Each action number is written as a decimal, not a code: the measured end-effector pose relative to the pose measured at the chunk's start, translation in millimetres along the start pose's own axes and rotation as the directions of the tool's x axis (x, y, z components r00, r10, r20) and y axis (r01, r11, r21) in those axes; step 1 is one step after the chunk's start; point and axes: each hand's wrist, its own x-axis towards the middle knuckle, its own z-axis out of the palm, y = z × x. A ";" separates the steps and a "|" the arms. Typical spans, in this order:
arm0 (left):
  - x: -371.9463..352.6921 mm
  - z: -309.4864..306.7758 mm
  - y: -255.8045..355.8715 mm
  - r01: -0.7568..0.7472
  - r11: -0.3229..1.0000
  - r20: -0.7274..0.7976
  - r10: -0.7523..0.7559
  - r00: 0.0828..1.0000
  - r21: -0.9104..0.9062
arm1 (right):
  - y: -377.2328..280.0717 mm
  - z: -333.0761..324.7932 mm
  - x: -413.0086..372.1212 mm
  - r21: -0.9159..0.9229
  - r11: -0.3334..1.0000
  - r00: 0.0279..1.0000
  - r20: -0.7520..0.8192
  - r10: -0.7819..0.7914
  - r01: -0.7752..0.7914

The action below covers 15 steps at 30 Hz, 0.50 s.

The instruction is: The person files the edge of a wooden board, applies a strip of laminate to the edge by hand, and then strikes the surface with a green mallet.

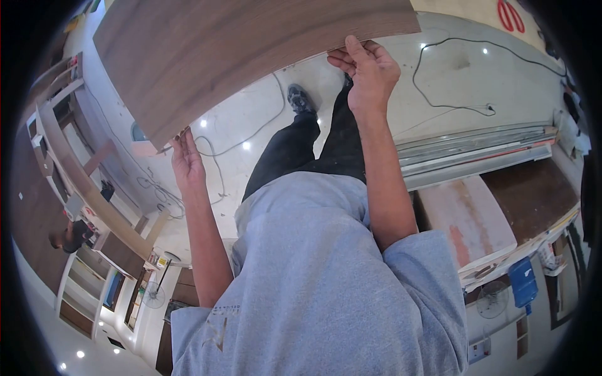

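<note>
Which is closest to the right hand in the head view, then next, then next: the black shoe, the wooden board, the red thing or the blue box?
1. wooden board: the right hand grips its edge.
2. black shoe: on the floor, just left of the hand.
3. red thing: up in the top right corner.
4. blue box: low on the right, farthest.

L hand (pixel 187 160) + R hand (pixel 370 72) grip wood-grain panel (pixel 232 53) edge; cable (pixel 439 94) on floor (pixel 263 119).

Both arms are stretched out ahead, forearms bare. Right hand (pixel 370 72) reaches farther, fingers curled over in a firm grip. Left hand (pixel 187 160) sits nearer, palm showing, fingertips pinched.
</note>
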 end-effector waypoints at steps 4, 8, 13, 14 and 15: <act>-8.1 7.5 -3.3 -0.019 0.999 0.040 0.018 0.999 0.034 | -4.6 4.5 -0.1 -0.001 1.000 0.999 -0.040 0.021 -0.021; -11.3 9.8 -8.4 -0.066 0.998 0.054 0.065 0.996 0.023 | 4.8 2.5 1.9 0.056 0.998 0.998 -0.062 0.028 -0.025; -15.0 -1.2 -9.7 -0.016 0.996 0.043 0.020 0.999 -0.083 | 10.4 2.4 6.1 0.037 0.999 0.999 -0.025 0.029 -0.028; -15.2 -2.2 -11.9 -0.016 0.996 0.051 0.020 0.998 -0.083 | 7.8 3.6 5.4 0.021 0.999 0.999 -0.028 0.028 -0.028; -15.8 -2.9 -13.6 -0.009 0.994 0.011 0.010 1.000 -0.113 | 5.2 4.2 4.2 0.004 1.000 0.999 -0.033 0.027 -0.027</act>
